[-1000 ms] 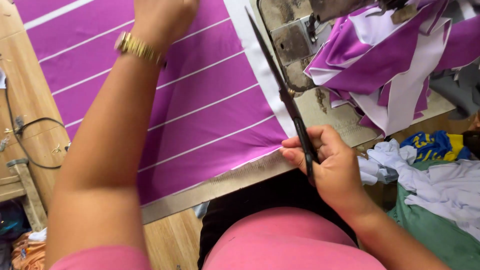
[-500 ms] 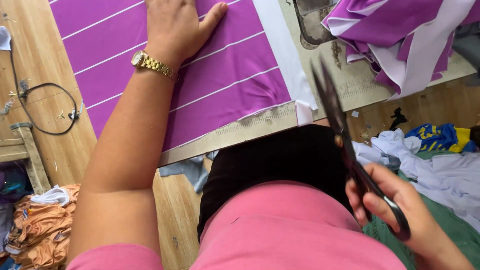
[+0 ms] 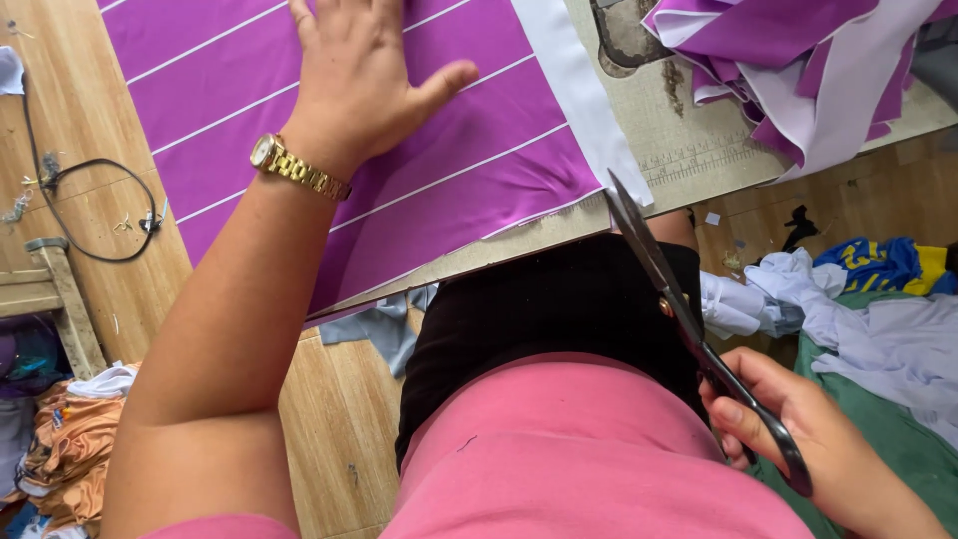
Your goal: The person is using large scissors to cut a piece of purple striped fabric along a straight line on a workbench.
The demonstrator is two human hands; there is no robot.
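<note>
A purple fabric with thin white stripes (image 3: 439,190) lies flat on the table (image 3: 689,160), its white edge band at the right. My left hand (image 3: 364,75), with a gold watch on the wrist, presses palm-down on the fabric with fingers spread. My right hand (image 3: 808,439) is at the lower right, off the table, closed on the black handles of long scissors (image 3: 664,274). The blades are closed and point up toward the fabric's near right corner, a little short of it.
A heap of cut purple and white pieces (image 3: 808,60) sits at the table's far right. Blue, yellow, white and green cloth (image 3: 878,299) is piled on the floor at right. A black cable (image 3: 90,215) and orange cloth (image 3: 70,439) lie at left.
My right hand has drawn the scissors back from the fabric's edge, down toward my lap. My left hand has stayed flat on the fabric while the view shifted.
</note>
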